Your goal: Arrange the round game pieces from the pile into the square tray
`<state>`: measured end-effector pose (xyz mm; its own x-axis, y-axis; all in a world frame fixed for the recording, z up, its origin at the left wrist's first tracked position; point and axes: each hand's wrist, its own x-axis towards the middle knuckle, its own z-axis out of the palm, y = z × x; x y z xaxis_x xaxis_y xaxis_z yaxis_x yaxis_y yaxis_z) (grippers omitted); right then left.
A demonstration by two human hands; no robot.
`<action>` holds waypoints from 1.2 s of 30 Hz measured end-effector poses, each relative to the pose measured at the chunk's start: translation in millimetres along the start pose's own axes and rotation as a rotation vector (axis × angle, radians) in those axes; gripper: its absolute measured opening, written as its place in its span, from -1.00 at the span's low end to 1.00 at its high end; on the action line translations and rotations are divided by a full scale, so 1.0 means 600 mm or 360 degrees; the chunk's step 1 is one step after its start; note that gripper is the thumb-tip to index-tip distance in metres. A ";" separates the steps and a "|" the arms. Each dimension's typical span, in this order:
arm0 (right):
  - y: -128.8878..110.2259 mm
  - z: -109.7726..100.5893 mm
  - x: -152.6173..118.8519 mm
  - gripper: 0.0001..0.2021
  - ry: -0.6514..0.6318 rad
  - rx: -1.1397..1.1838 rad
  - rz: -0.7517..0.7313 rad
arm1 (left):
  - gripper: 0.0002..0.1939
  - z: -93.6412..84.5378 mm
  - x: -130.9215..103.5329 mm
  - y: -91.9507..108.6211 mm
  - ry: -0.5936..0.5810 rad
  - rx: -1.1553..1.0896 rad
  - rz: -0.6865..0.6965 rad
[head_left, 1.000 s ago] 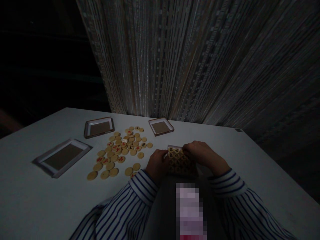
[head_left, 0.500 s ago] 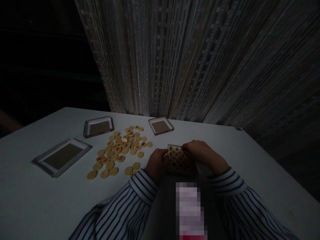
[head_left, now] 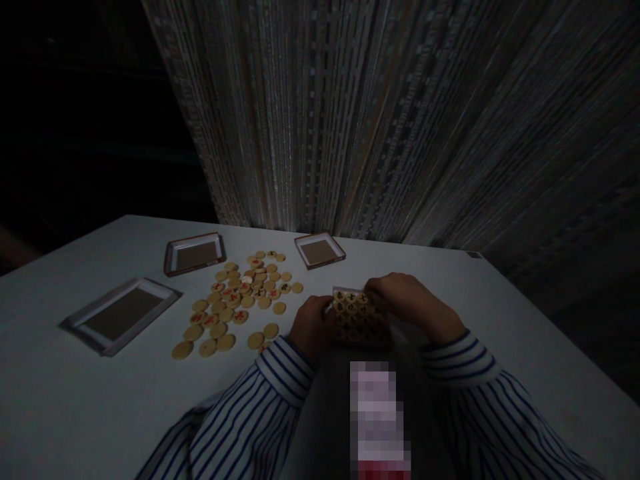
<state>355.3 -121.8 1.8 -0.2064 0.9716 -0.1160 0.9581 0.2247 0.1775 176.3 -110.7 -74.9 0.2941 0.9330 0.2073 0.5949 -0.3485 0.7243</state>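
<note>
hands at a shallow box of discs, seen in dim light. the box (head_left: 342,290) sits just below and right of the frame's centre, between the two hands; its round pieces (head_left: 351,309), bearing dark characters, lie in close rows. left hand (head_left: 311,327): at the box's left edge, fingers curled in and gripping that side. right hand (head_left: 413,305): over the upper right corner of the box, fingers bunched together and pointing down; from where i stand i cannot tell whether a piece is pinched among them. left of centre, loose discs (head_left: 227,314) spread over the white table (head_left: 505,347), some marked red, a few black, many plain side up. around them lie three lids: one at far left (head_left: 127,312), one above it (head_left: 195,255), one near the frame's middle (head_left: 320,251). behind, a string curtain (head_left: 295,120) fills the upper frame.
</note>
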 end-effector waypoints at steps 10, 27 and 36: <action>0.004 -0.025 -0.035 -0.70 0.0320 0.0252 0.0051 | -0.73 -0.003 -0.002 -0.002 0.0022 0.0063 -0.0033; -0.001 0.130 -0.130 -0.50 0.0433 0.1354 0.0173 | -0.66 -0.010 -0.067 -0.014 0.0005 -0.0041 0.0252; -0.006 0.150 -0.129 -0.53 0.0580 0.1302 0.0024 | -0.69 -0.012 -0.078 -0.007 0.0038 0.0054 0.0304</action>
<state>385.7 -204.8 -77.6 -0.1094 0.9686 0.2231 0.7741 0.2239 -0.5922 154.8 -152.0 -82.9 0.3865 0.8514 0.3546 0.5548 -0.5218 0.6480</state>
